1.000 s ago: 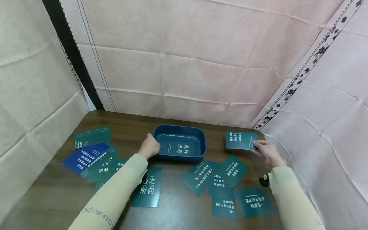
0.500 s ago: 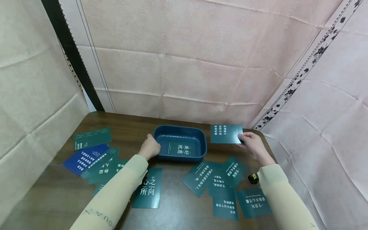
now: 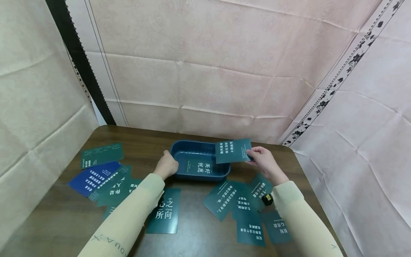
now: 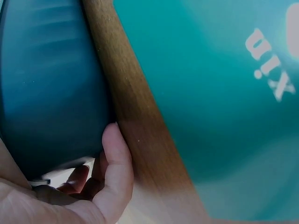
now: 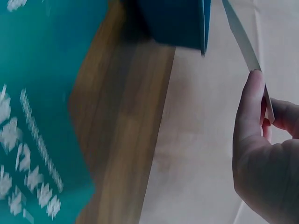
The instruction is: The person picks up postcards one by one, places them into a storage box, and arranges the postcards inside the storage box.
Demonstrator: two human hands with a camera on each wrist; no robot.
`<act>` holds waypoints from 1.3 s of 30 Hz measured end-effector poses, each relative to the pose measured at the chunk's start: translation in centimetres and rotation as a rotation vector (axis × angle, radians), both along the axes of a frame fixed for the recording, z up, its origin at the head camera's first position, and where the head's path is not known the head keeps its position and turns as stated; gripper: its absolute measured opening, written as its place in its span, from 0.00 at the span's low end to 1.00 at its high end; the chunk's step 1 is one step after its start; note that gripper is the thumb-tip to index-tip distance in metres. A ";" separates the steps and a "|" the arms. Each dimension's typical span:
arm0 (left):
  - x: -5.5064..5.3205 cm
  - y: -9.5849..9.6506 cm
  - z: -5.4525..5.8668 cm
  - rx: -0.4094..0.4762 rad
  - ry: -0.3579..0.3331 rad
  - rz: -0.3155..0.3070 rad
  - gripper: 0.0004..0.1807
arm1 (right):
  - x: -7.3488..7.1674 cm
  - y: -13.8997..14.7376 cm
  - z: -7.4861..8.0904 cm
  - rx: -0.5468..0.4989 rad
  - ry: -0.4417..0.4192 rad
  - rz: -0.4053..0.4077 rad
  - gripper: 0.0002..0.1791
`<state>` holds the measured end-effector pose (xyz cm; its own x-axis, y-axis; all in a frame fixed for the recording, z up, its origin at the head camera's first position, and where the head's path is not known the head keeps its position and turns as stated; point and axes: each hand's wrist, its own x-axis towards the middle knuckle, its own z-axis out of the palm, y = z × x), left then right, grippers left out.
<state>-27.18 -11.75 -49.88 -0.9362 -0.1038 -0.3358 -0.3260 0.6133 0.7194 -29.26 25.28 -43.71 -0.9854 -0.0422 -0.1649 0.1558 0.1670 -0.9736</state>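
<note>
My left hand (image 3: 166,165) grips the left end of a blue plastic tray (image 3: 200,143); in the left wrist view, the fingers (image 4: 117,156) curl about the tray's end (image 4: 56,93). Inside the tray lies a green card (image 3: 196,166) with white characters. My right hand (image 3: 264,162) pinches another green card (image 3: 233,151) by its right edge, and this card hangs above the tray's right end. Seen edge-on in the right wrist view, the pinched card (image 5: 245,44) stands out from between thumb and fingers, apart from the tray wall (image 5: 177,23).
Several green cards (image 3: 250,232) overlap in front of the tray, partly under my right sleeve. More green cards and a blue card (image 3: 94,178) fan out at the left. A larger-lettered card (image 3: 170,217) lies beside my left forearm. Light cloth (image 3: 199,85) hangs behind the brown table (image 3: 192,242).
My right hand has carried its card leftward, from the table's right side to above the tray's right end. The left hand and the tray have stayed in place.
</note>
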 end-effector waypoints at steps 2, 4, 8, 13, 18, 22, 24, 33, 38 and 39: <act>0.0 0.0 -0.1 0.001 0.002 -0.001 0.40 | 0.1 -1.2 0.0 0.023 0.003 0.012 0.16; -0.1 0.0 -0.2 0.003 0.003 0.001 0.40 | 0.1 -2.5 -0.1 0.042 0.005 0.018 0.16; -0.1 -0.2 -0.3 0.000 0.008 -0.001 0.40 | 0.1 -5.0 -0.4 0.065 0.006 0.033 0.16; -0.1 -0.2 -0.2 0.001 0.010 -0.001 0.40 | -0.2 -7.5 -1.2 0.119 0.028 0.056 0.16; 0.0 -0.2 -0.1 0.015 0.003 -0.001 0.40 | 0.1 -9.6 -1.7 0.138 0.069 0.089 0.14; -0.1 -0.2 -0.1 0.019 0.000 0.002 0.40 | 0.5 -11.2 -1.7 0.199 0.114 0.102 0.18; -0.1 -0.2 -0.1 0.018 -0.001 0.005 0.40 | 0.5 -11.8 -1.8 0.239 0.144 0.109 0.19; 0.0 -0.1 -0.1 0.032 -0.004 0.010 0.40 | 0.8 -12.9 -2.5 0.546 0.200 0.157 0.15; 0.0 -0.1 -0.1 0.038 -0.001 0.007 0.39 | 1.1 -13.4 -2.7 0.728 0.211 0.214 0.15; 0.0 -0.1 -0.1 0.039 0.000 0.008 0.40 | 1.1 -13.5 -2.7 0.752 0.204 0.228 0.16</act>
